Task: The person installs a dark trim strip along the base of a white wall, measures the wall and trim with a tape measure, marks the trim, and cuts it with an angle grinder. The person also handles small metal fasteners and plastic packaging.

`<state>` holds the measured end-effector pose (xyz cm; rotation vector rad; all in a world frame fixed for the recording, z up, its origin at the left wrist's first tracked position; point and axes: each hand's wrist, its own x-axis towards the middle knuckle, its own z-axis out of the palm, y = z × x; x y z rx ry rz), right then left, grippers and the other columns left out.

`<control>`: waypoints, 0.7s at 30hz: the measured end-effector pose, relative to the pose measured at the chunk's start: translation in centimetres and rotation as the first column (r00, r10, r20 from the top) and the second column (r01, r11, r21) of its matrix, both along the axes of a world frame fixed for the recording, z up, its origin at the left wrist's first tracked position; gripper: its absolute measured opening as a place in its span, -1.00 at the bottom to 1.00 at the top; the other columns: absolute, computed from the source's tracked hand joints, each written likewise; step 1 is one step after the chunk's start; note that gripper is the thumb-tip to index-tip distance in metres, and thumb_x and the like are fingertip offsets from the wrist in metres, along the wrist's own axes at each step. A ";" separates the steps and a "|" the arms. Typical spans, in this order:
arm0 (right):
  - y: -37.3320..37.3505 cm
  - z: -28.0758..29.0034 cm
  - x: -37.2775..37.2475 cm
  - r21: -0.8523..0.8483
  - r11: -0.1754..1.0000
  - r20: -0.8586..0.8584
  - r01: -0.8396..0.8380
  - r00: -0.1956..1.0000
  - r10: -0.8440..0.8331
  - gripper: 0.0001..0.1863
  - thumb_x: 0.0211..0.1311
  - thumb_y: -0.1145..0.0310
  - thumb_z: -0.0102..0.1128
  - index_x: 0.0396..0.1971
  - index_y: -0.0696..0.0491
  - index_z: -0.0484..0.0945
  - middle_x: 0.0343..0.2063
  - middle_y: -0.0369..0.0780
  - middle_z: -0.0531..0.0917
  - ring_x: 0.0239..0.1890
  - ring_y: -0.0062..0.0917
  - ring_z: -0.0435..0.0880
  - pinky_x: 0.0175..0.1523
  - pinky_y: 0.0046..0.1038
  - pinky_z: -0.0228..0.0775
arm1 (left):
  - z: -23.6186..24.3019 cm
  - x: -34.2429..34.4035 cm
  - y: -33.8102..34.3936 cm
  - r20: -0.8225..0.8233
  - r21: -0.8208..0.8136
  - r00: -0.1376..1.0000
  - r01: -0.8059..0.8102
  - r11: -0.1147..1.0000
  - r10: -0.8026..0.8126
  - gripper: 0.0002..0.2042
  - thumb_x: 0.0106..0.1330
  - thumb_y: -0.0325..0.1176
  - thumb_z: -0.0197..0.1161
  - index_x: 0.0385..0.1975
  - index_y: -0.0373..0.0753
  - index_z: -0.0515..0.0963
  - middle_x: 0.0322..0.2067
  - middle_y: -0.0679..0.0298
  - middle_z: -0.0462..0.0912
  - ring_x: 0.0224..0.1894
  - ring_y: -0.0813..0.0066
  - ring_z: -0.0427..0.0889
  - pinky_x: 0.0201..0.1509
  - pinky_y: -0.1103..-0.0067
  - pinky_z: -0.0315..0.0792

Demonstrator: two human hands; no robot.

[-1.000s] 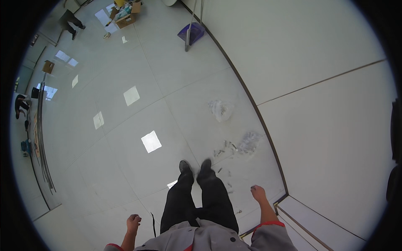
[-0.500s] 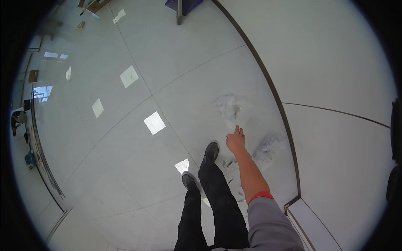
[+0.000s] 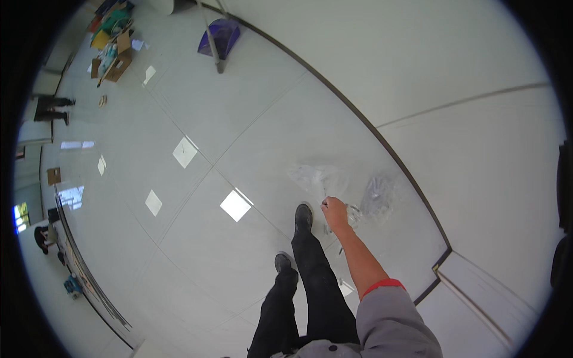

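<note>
My right hand (image 3: 333, 210), in a grey sleeve with a red cuff, is closed at the edge of a clear plastic bag (image 3: 315, 178), pinching it beside my right shoe. To its right lies a crumpled, translucent plastic bundle (image 3: 377, 194). Small loose pieces (image 3: 352, 215) are scattered on the floor behind and around the hand. My left hand is out of view.
A baseboard runs along the white wall (image 3: 465, 167) at right. A purple dustpan (image 3: 224, 37) stands far ahead, near open cardboard boxes (image 3: 119, 62) and piled items. At left are two people (image 3: 51, 110) (image 3: 46, 237), long strips (image 3: 89, 274) and a teal tool (image 3: 73, 285).
My right hand has risen from beside my leg to the clear bag, and its fingers have closed on it. My left hand has left the view. My feet have stepped and the view has shifted.
</note>
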<state>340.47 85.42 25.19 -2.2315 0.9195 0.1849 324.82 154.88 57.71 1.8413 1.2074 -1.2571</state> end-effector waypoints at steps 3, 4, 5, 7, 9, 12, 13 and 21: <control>3.5 8.6 -6.8 -0.050 0.996 0.072 0.078 0.995 -0.074 -0.85 0.06 0.35 0.27 -0.44 0.12 0.61 -0.43 -0.05 0.65 -0.25 -0.09 0.64 -0.11 -0.07 0.45 | -3.1 6.1 0.9 0.125 -0.048 0.919 0.381 0.923 -0.373 -0.72 0.31 -0.28 0.18 -0.23 -0.42 0.62 -0.34 0.05 0.75 -0.30 0.32 0.76 -0.29 0.40 0.65; 5.1 12.6 -9.3 -0.093 0.995 0.111 0.035 0.993 -0.025 -0.87 0.05 0.36 0.27 -0.47 0.10 0.58 -0.46 -0.07 0.64 -0.27 -0.11 0.63 -0.10 -0.08 0.45 | -4.7 7.3 0.1 0.157 -0.055 0.936 0.327 0.943 -0.316 -0.71 0.31 -0.29 0.19 -0.21 -0.44 0.61 -0.32 0.05 0.75 -0.33 0.31 0.76 -0.30 0.45 0.66; 6.9 16.7 -11.5 -0.137 0.991 0.152 0.007 0.988 0.014 -0.88 0.04 0.37 0.27 -0.51 0.09 0.56 -0.48 -0.09 0.62 -0.29 -0.14 0.63 -0.09 -0.09 0.44 | -5.0 9.4 -2.8 0.222 -0.051 0.866 0.469 0.882 -0.448 -0.72 0.32 -0.30 0.18 -0.19 -0.44 0.59 -0.34 0.07 0.74 -0.35 0.32 0.75 -0.34 0.48 0.64; 10.5 25.9 -17.2 -0.224 0.974 0.238 -0.023 0.968 0.077 -0.89 0.05 0.37 0.27 -0.52 0.07 0.55 -0.51 -0.14 0.60 -0.28 -0.20 0.64 0.00 -0.11 0.44 | -4.4 12.6 -11.2 0.424 -0.067 0.625 0.744 0.665 -0.656 -0.70 0.29 -0.28 0.19 -0.15 -0.42 0.57 -0.37 0.14 0.71 -0.34 0.40 0.71 -0.32 0.51 0.59; 15.6 31.9 -23.7 -0.326 0.945 0.247 0.010 0.966 0.075 -0.88 0.05 0.37 0.27 -0.52 0.05 0.51 -0.53 -0.19 0.56 -0.29 -0.24 0.62 0.09 -0.14 0.43 | 3.2 12.2 -24.5 0.431 -0.316 0.678 0.732 0.604 -0.596 -0.68 0.41 -0.25 0.14 -0.07 -0.43 0.53 -0.32 0.09 0.70 -0.26 0.36 0.73 -0.26 0.49 0.61; 23.3 42.0 -32.6 -0.325 0.921 0.418 0.214 0.906 -0.063 -0.90 0.06 0.42 0.22 -0.50 0.06 0.47 -0.50 -0.18 0.53 -0.32 -0.22 0.58 0.08 -0.17 0.45 | 11.4 5.0 -34.2 0.315 -0.633 0.693 0.663 0.400 -0.649 -0.56 0.48 -0.05 0.09 -0.03 -0.40 0.48 -0.27 0.04 0.70 -0.23 0.25 0.74 -0.23 0.43 0.63; 25.7 44.4 -35.4 -0.304 0.912 0.488 0.275 0.867 -0.099 -0.90 0.07 0.43 0.20 -0.49 0.07 0.45 -0.49 -0.16 0.52 -0.33 -0.21 0.57 0.07 -0.18 0.45 | 12.7 1.7 -35.7 0.221 -0.716 0.715 0.581 0.387 -0.664 -0.49 0.49 0.03 0.08 0.01 -0.41 0.45 -0.26 0.03 0.69 -0.21 0.23 0.74 -0.21 0.40 0.64; 40.3 48.3 -61.6 0.176 0.793 0.506 0.583 0.638 -0.581 -0.87 0.19 0.41 0.12 -0.35 0.14 0.43 -0.35 -0.05 0.56 -0.22 -0.12 0.61 -0.12 -0.14 0.48 | 15.1 -28.0 -34.5 0.817 -0.359 -0.256 0.476 -0.803 -0.517 -0.86 0.16 -0.45 0.39 -0.32 -0.27 0.61 -0.29 0.16 0.67 -0.21 0.28 0.69 -0.16 0.46 0.60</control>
